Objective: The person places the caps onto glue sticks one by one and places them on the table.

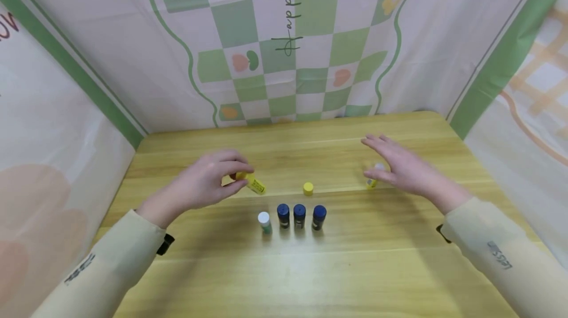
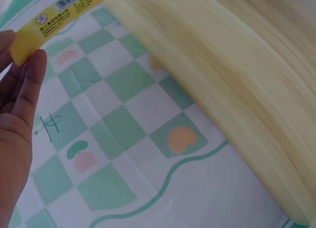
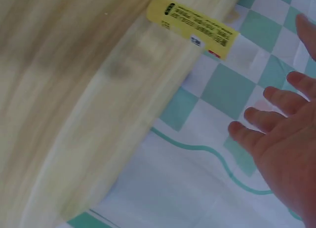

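My left hand [image 1: 217, 177] pinches a yellow glue stick [image 1: 256, 186] by one end between thumb and fingers. Its printed label and barcode show in the left wrist view, where the glue stick [image 2: 59, 18] is tilted. My right hand [image 1: 399, 165] has its fingers extended and thumb apart, holding nothing. Beside it is a second yellow glue stick [image 1: 371, 185] with a white end, partly hidden behind the thumb. In the right wrist view this glue stick [image 3: 192, 28] stands apart from the fingers [image 3: 276, 114]. A short yellow cylinder [image 1: 308, 189] sits between the hands.
Nearer me, three dark-blue-capped tubes [image 1: 299, 215] stand in a row, with a white-capped green tube [image 1: 265, 222] at their left. All stand on a wooden table [image 1: 284, 278]. A patterned cloth [image 1: 275, 81] hangs behind its far edge, and more cloth hangs at both sides.
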The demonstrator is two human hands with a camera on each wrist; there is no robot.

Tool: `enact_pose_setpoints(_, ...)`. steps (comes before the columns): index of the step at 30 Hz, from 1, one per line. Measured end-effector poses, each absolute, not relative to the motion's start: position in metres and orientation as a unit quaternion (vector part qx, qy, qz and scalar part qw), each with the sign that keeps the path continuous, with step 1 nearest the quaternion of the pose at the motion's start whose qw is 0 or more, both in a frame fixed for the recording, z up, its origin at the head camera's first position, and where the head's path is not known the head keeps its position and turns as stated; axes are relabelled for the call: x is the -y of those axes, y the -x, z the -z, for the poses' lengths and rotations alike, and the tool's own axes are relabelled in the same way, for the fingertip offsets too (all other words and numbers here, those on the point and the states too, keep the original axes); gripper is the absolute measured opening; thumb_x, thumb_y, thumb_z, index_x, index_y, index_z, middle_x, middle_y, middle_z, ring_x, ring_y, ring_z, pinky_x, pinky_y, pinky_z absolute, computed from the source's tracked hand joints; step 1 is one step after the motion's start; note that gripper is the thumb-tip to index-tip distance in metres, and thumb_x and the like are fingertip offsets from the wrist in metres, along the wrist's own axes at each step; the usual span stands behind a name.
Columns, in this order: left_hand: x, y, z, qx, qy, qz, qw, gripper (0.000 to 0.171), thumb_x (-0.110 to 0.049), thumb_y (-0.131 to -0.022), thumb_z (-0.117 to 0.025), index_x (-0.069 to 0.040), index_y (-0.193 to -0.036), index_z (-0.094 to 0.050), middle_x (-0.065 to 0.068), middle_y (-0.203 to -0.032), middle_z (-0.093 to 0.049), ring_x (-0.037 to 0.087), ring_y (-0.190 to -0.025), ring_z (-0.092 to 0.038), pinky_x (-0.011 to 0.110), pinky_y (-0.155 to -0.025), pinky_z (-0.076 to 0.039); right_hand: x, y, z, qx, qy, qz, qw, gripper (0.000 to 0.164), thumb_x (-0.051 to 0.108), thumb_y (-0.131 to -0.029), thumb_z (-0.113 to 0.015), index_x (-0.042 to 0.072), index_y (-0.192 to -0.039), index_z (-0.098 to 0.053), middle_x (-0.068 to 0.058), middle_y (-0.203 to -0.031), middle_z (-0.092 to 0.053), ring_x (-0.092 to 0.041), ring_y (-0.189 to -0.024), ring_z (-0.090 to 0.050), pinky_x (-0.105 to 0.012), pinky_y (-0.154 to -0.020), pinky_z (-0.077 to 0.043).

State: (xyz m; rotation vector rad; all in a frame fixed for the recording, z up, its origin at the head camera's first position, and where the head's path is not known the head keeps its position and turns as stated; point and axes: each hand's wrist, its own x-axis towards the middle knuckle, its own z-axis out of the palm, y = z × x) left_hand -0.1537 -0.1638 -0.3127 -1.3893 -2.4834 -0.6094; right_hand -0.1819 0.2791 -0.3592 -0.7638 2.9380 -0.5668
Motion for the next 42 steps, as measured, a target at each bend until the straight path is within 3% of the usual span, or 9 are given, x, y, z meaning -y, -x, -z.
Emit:
enact_pose_setpoints(4, 0.169, 0.149, 0.317, 0.857, 0.476, 0.170, 0.094, 0.022, -0.007, -0.086, -0.082, -0.005, -0.107, -0.077, 0.004, -0.105, -0.071, 0.012, -0.085, -0.067, 0.025, -0.071, -0.059, -0.284, 0.184, 0.368, -0.949, 0.237, 0.201, 0.052, 0.085, 0.033, -0.095, -0.075, 0.001, -0.159, -0.027, -0.031, -0.161, -0.027, -0.057, -0.145, -0.024, -0.072, -0.114, -0.025)
enact_pose_setpoints(7, 0.172, 0.146, 0.321, 0.862, 0.479, 0.147, 0.076, 0.021, -0.010, -0.087, -0.082, -0.006, -0.106, -0.077, 0.003, -0.105, -0.070, 0.011, -0.086, -0.067, 0.025, -0.073, -0.059, -0.287, 0.183, 0.374, -0.949, 0.223, 0.212, 0.067, 0.088, 0.031, -0.095, -0.074, 0.003, -0.161, -0.023, -0.034, -0.156, -0.029, -0.057, -0.135, -0.041, -0.072, -0.108, -0.036)
enact_pose_setpoints(11, 0.174, 0.141, 0.326, 0.867, 0.479, 0.133, 0.044, 0.019, -0.011, -0.088, -0.081, -0.006, -0.106, -0.078, 0.002, -0.104, -0.069, 0.010, -0.084, -0.066, 0.023, -0.072, -0.058, -0.289, 0.182, 0.383, -0.949, 0.212, 0.226, 0.063, 0.084, 0.029, -0.095, -0.075, 0.001, -0.158, -0.027, -0.034, -0.142, -0.040, -0.051, -0.116, -0.058, -0.069, -0.097, -0.047)
enact_pose_setpoints(18, 0.174, 0.135, 0.334, 0.874, 0.468, 0.131, -0.007, 0.019, -0.009, -0.088, -0.080, -0.007, -0.106, -0.078, 0.001, -0.103, -0.071, 0.011, -0.087, -0.068, 0.023, -0.076, -0.059, -0.291, 0.186, 0.396, -0.944, 0.202, 0.254, 0.052, 0.073, 0.018, -0.092, -0.077, -0.010, -0.147, -0.037, -0.028, -0.124, -0.054, -0.038, -0.109, -0.058, -0.060, -0.096, -0.050)
enact_pose_setpoints(23, 0.173, 0.132, 0.339, 0.875, 0.464, 0.132, -0.031, 0.020, -0.008, -0.088, -0.080, -0.007, -0.108, -0.078, 0.001, -0.104, -0.070, 0.011, -0.089, -0.068, 0.022, -0.078, -0.059, -0.290, 0.186, 0.399, -0.940, 0.196, 0.273, 0.054, 0.064, 0.013, -0.094, -0.074, -0.014, -0.140, -0.039, -0.030, -0.123, -0.054, -0.040, -0.109, -0.058, -0.059, -0.094, -0.049)
enact_pose_setpoints(27, 0.172, 0.131, 0.343, 0.874, 0.465, 0.137, -0.042, 0.019, -0.006, -0.088, -0.080, -0.006, -0.107, -0.078, 0.001, -0.104, -0.070, 0.011, -0.089, -0.068, 0.022, -0.077, -0.059, -0.289, 0.184, 0.401, -0.939, 0.194, 0.281, 0.051, 0.056, 0.012, -0.095, -0.073, -0.014, -0.134, -0.042, -0.032, -0.123, -0.057, -0.043, -0.111, -0.059, -0.060, -0.094, -0.049)
enact_pose_setpoints(33, 0.169, 0.130, 0.348, 0.874, 0.462, 0.137, -0.061, 0.018, -0.007, -0.089, -0.079, -0.007, -0.106, -0.078, 0.001, -0.103, -0.070, 0.011, -0.089, -0.068, 0.020, -0.077, -0.058, -0.288, 0.183, 0.405, -0.940, 0.193, 0.277, 0.039, 0.041, 0.007, -0.094, -0.073, -0.008, -0.123, -0.048, -0.024, -0.109, -0.063, -0.036, -0.100, -0.062, -0.051, -0.085, -0.051)
enact_pose_setpoints(42, 0.167, 0.130, 0.355, 0.881, 0.445, 0.132, -0.091, 0.019, -0.010, -0.090, -0.078, -0.009, -0.109, -0.078, -0.001, -0.105, -0.070, 0.008, -0.091, -0.066, 0.021, -0.079, -0.058, -0.288, 0.183, 0.409, -0.942, 0.172, 0.284, 0.055, 0.034, 0.007, -0.093, -0.073, -0.005, -0.115, -0.051, -0.019, -0.101, -0.064, -0.032, -0.094, -0.062, -0.047, -0.081, -0.052)
